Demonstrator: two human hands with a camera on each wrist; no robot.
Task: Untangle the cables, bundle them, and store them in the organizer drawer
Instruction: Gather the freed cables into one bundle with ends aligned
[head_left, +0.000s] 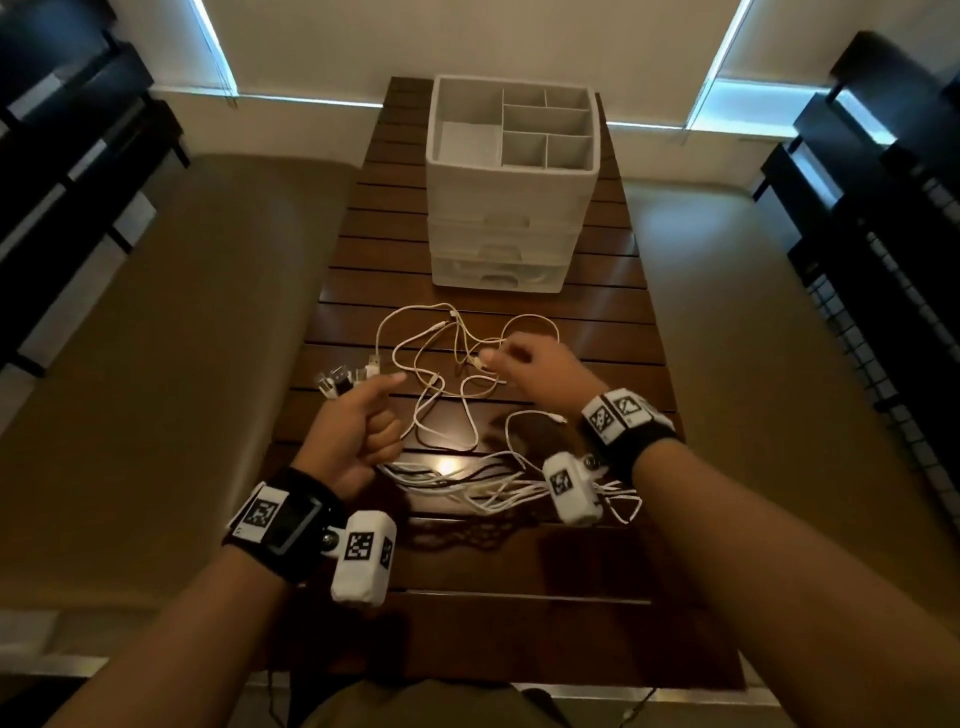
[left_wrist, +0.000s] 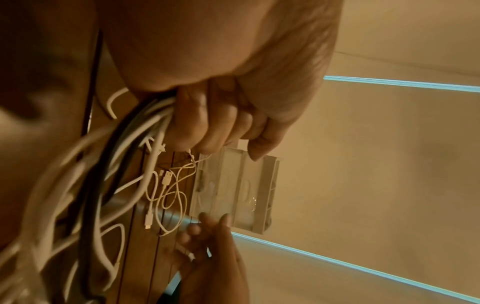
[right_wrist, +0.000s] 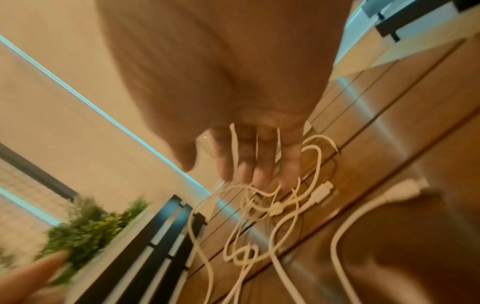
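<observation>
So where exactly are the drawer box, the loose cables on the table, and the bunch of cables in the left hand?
Drawer box (head_left: 511, 244), head view: front of its stacked drawers.
Loose cables (head_left: 415, 358), head view: a white loop on the table.
Bunch (left_wrist: 145, 121), left wrist view: white strands beside the left hand's curled fingers (left_wrist: 207, 123).

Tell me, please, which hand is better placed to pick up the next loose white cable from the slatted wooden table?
Probably the right hand: it hovers over the loose white cables, while the left hand grips the gathered bundle.
</observation>
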